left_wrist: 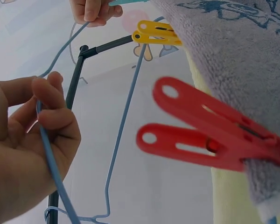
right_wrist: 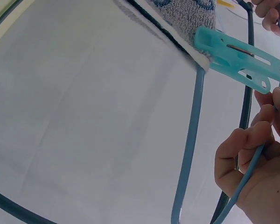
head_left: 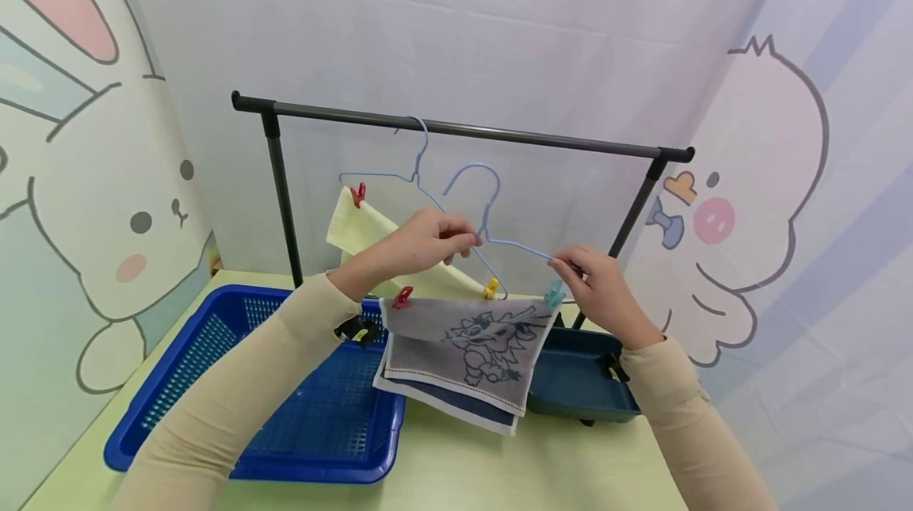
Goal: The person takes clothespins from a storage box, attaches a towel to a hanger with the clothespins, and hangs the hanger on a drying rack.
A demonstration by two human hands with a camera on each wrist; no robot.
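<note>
A blue wire clothes hanger (head_left: 518, 245) is held up in front of the rack, its hook free of the bar. My left hand (head_left: 428, 242) pinches it just left of the neck. Out on its right arm, my right hand (head_left: 599, 285) grips the wire between curled fingers and thumb. From this hanger hangs a grey towel (head_left: 428, 337) with a dark cartoon print, folded over the lower wire. A red clothespin (left_wrist: 224, 135) clips its left corner, and a teal clothespin (right_wrist: 242, 58) its right corner.
Behind, a second blue hanger (head_left: 378, 174) hooks over the dark rack bar (head_left: 542, 138). It carries a pale yellow towel (head_left: 347, 218) with a red clothespin (head_left: 358, 194) and a yellow clothespin (head_left: 490, 287). A blue basket (head_left: 314, 470) stands left, a dark teal tray (head_left: 585, 412) right.
</note>
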